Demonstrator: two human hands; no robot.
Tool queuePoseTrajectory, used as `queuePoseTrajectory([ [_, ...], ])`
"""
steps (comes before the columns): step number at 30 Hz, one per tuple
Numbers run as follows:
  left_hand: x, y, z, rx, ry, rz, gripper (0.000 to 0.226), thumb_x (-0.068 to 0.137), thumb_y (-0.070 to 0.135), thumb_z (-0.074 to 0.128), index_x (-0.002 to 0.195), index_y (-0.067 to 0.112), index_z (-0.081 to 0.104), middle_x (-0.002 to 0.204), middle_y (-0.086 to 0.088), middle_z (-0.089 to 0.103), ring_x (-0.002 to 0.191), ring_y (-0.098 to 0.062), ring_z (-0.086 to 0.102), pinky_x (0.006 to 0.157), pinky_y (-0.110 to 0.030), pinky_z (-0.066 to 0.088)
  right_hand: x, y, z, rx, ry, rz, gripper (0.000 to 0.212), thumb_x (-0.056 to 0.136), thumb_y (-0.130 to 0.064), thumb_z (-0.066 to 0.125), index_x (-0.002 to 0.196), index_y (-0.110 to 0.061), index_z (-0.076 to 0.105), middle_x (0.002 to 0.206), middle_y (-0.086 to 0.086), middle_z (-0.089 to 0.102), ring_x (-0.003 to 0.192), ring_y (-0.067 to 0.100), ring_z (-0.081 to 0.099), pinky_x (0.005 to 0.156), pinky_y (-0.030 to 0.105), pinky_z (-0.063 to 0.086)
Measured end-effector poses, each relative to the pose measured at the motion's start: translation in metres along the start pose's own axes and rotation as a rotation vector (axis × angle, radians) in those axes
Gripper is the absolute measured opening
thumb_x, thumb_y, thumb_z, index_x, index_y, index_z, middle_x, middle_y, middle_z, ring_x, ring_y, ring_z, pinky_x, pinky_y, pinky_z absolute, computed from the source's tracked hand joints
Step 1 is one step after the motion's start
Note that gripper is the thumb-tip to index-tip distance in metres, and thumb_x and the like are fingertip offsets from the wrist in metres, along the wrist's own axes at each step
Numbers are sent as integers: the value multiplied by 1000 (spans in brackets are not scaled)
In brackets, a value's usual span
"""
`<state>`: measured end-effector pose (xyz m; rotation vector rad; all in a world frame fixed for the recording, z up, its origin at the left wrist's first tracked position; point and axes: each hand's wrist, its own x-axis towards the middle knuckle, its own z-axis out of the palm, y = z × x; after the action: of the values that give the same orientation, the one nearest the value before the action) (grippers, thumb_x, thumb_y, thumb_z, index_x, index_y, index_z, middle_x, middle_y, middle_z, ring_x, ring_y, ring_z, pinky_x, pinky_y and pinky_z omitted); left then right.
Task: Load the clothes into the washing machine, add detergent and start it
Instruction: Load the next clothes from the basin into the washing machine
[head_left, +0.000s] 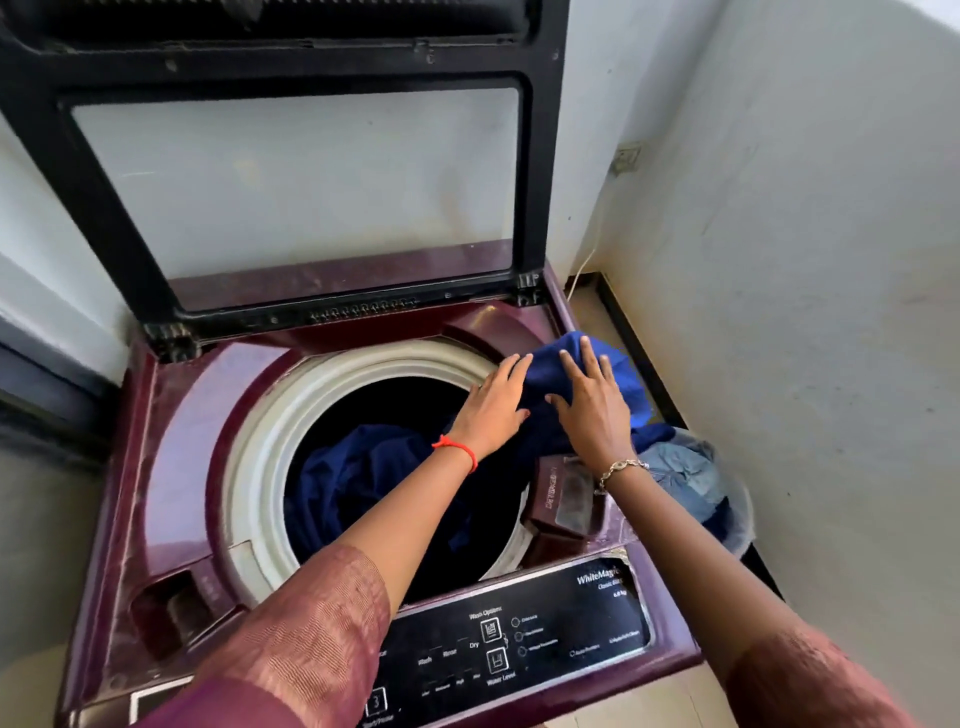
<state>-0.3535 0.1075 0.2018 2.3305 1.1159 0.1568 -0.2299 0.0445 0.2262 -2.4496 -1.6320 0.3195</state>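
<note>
White walls meet in a corner around a maroon top-loading washing machine (171, 441), seen from above. Its glass-paned lid (296, 176) stands raised against the rear wall. The pale drum rim (270, 431) encircles a dark tub holding crumpled dark blue clothes (353, 478). A brighter blue garment (582, 358) is draped over the rim's right rear edge and trails down into the tub. The left hand (493, 405), a red thread (457, 449) at its wrist, lies with straight, closed fingers on the garment's left edge. The right hand (592, 410), wearing a chain bracelet (621, 470), rests flat on the garment with fingers spread. Just below the right wrist a detergent drawer (563, 499) stands pulled out at the tub's right side. The black control panel (519, 649) runs along the near edge, partly crossed by both forearms. On the floor just right of the machine, a laundry basket (745, 499) contains light blue clothes (685, 473). A wall socket (626, 158) and a cable (582, 270) occupy the far corner.
</note>
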Motion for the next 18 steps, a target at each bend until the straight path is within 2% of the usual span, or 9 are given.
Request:
queuePoseTrajectory([
  [3,8,1,3,-11,103,-57,57,88,6,54,142,8,32,138,-11,45,127,-28,45,106,-46,34,0,-2,1,54,48,-26,43,95,-9,44,138,-7,40,155,7,18,143,28,19,113,37,25],
  [5,10,2,1,10,154,-39,39,86,4,50,125,8,52,121,-13,58,115,-32,53,100,-46,37,-6,-3,-1,90,83,-30,37,95,0,38,131,-2,48,154,5,24,142,24,22,109,33,29],
  [7,7,3,-4,-8,198,-9,26,84,3,51,108,5,62,108,-14,61,104,-33,56,95,-45,40,-12,-6,-5,159,111,-44,38,92,6,36,127,1,51,152,4,29,140,21,28,106,32,34],
  [13,-26,-17,-39,-125,343,-20,17,78,1,56,91,1,68,92,-15,62,87,-34,59,79,-37,41,-17,-43,-10,386,208,-125,37,85,14,41,116,6,59,139,13,47,128,28,47,105,41,41],
  [16,-50,-37,-59,-131,403,-55,14,76,-2,57,86,-2,68,87,-16,62,84,-33,59,72,-30,37,-22,-73,-11,478,195,-202,34,85,12,45,114,5,61,134,14,52,120,29,55,104,37,42],
  [18,-69,-51,-72,-136,442,-92,15,75,-3,57,85,-2,68,85,-16,62,81,-31,60,71,-31,38,-27,-94,-10,520,170,-246,31,87,10,45,113,6,62,132,15,54,118,31,56,104,39,42],
])
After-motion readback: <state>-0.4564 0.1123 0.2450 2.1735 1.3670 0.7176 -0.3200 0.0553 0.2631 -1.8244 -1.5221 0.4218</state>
